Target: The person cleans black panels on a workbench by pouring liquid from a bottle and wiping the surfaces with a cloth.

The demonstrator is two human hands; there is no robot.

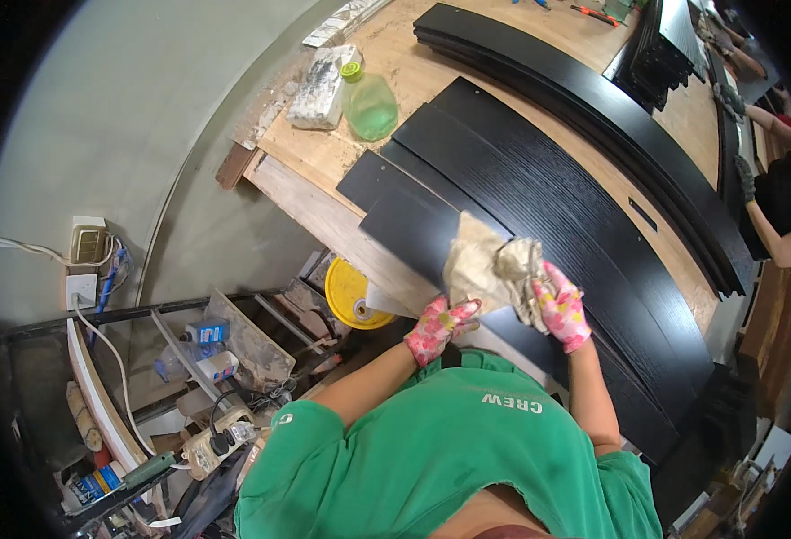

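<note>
A crumpled cream rag (pixel 485 261) is stretched between my two hands over the black boards. My right hand (pixel 563 307), in a pink flowered glove, grips its bunched right end. In a matching glove, my left hand (pixel 440 331) has its fingers closed at the rag's lower left edge; part of that grip is hidden. Beneath the rag lies a smooth black board (pixel 409 225) along the bench's near edge. Beside it, several overlapping black wood-grained boards (pixel 548 180) fan out, some with small holes near their ends.
A green-capped bottle of green liquid (pixel 372 108) stands by a dusty white block (pixel 323 88). Stacked curved black boards (pixel 584 90) lie farther back. At far right, another person's gloved hands (pixel 744 177) touch a black board. A yellow bucket lid (pixel 349 292) and cluttered shelf (pixel 234 359) are below left.
</note>
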